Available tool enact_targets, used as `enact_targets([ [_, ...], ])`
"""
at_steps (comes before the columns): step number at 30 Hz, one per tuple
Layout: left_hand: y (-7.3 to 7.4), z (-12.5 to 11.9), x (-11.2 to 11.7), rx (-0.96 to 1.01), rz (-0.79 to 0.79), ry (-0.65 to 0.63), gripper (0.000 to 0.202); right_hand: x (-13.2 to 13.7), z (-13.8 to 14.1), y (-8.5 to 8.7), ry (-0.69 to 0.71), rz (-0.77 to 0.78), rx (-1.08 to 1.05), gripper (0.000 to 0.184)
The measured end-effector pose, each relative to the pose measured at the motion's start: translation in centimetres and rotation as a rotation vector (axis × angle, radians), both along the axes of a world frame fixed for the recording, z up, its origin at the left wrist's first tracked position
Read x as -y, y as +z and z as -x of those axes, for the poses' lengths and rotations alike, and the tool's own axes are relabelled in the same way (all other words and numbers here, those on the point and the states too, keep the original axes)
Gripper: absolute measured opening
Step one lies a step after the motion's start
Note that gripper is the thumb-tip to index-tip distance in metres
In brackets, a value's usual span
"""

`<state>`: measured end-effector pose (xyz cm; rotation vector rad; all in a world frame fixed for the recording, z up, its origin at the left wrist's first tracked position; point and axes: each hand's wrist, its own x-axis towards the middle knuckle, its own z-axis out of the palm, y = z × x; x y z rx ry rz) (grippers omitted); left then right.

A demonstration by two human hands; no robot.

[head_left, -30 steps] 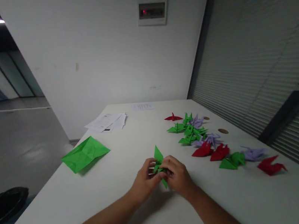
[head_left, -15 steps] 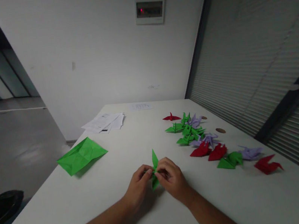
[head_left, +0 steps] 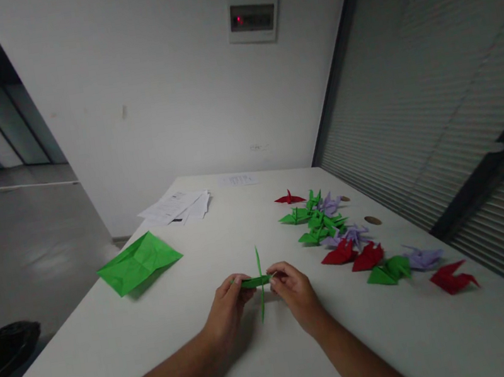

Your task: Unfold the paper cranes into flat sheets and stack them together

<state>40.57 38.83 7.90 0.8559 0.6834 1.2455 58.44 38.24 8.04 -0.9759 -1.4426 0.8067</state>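
Between my two hands is a green origami crane (head_left: 258,282), held just above the white table (head_left: 241,362). Its two thin wings stand edge-on to me, one pointing away and one toward me. My left hand (head_left: 228,302) pinches the crane's left end between thumb and fingers. At the opposite end, my right hand (head_left: 293,289) grips the tip with thumb and forefinger. The fingers cover both ends, so their shape is partly hidden.
A creased green paper sheet (head_left: 140,262) lies at the left edge. Along the right side sit several folded cranes in green, red (head_left: 452,278) and lilac (head_left: 423,257). Printed papers (head_left: 173,207) rest at the back left. A black-lined bin (head_left: 4,349) stands on the floor.
My hands have moved slightly apart, from the crane's middle to its two ends. The crane has turned so its wings show as thin edges.
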Motion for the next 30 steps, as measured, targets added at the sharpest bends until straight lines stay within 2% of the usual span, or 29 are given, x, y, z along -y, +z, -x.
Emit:
enact_targets([
  [5,0.2,0.1,0.1,0.046,0.066,0.016,0.031,0.5,0.2,1.1,0.044,-0.138,0.118,0.012],
  [8,0.3,0.1,0.3,0.034,0.082,0.019,0.046,0.5,0.4,0.7,0.047,-0.099,0.113,0.012],
  [12,0.2,0.0,0.4,0.044,0.054,0.005,0.065,0.4,0.8,-0.4,0.078,0.088,-0.051,0.018],
  [14,0.0,0.1,0.4,0.023,0.019,0.006,0.075,0.4,0.9,-0.7,0.094,0.129,-0.122,0.022],
  [17,-0.2,0.2,0.2,-0.025,-0.027,0.027,0.083,0.6,1.0,-0.4,0.100,0.090,-0.084,0.026],
  [19,-0.2,0.3,0.2,-0.051,-0.041,0.036,0.084,0.8,0.9,0.0,0.089,-0.004,0.047,0.017],
  [22,-0.2,0.3,0.1,-0.061,-0.060,0.047,0.079,0.8,0.8,0.5,0.055,-0.167,0.235,0.012],
  [24,-0.1,0.2,0.1,-0.055,-0.062,0.054,0.071,0.8,0.7,0.6,0.048,-0.205,0.268,0.012],
  [28,0.0,0.2,0.1,-0.075,-0.074,0.060,0.041,0.9,0.7,0.1,0.088,-0.105,0.186,0.002],
  [30,-0.1,0.3,0.0,-0.108,-0.089,0.057,0.027,1.1,0.8,0.0,0.124,0.019,0.106,0.007],
])
